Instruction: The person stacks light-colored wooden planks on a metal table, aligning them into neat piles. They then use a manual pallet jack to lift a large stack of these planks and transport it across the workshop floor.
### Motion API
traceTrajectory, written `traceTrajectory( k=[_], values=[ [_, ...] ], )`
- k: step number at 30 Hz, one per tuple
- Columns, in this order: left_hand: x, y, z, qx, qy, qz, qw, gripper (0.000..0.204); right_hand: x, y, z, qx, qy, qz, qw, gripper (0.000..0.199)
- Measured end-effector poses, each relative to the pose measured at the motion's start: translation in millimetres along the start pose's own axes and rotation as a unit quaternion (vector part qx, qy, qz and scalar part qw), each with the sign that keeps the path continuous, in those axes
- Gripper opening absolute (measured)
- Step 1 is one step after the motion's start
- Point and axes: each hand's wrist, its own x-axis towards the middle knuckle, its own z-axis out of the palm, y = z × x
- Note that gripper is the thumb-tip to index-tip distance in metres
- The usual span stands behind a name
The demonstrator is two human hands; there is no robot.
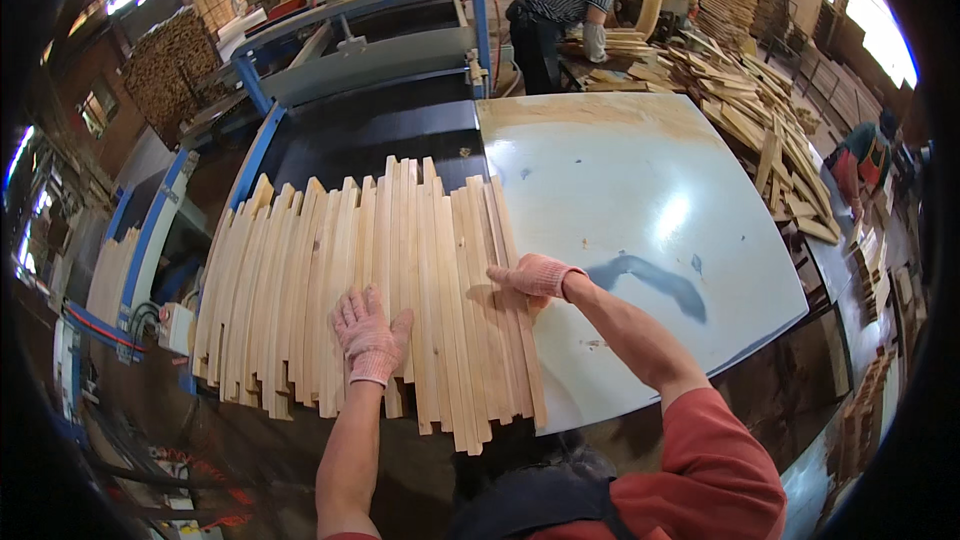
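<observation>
Spread fingers (pixel 359 304) of the left hand (pixel 370 342), in a pinkish glove, lie on the wooden strips (pixel 375 240), which run side by side under them and out to both sides in the head view. Right of these fingers, the right hand (pixel 540 277) is at the right edge of the strips, 1 digit pointing left over them; whether its fingers pinch a strip, I cannot tell. Just right of that hand stretches a pale tabletop (pixel 640 180); beyond the left fingers lies a dark surface (pixel 370 135). Farther off from both hands, 1 co-worker (pixel 575 0) bends near heaped boards (pixel 745 115).
</observation>
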Motion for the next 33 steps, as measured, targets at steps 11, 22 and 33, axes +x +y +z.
traceTrajectory(
  k=[11,22,33],
  values=[
    [3.1,4.6,5.7,0.021,-0.006,-0.009,1.000,0.091,-15.9,14.6,0.6,-0.010,0.140,-0.057,0.988,0.054],
    [0.6,11.0,-2.9,-0.005,-0.009,-0.010,1.000,0.087,-56.8,36.3,-77.8,-0.084,0.201,0.047,0.975,0.046],
    [-11.7,-234.7,-22.3,-0.156,0.195,-0.127,0.960,0.103,-57.2,21.6,-6.8,-0.199,0.510,-0.168,0.820,0.085]
  ],
)
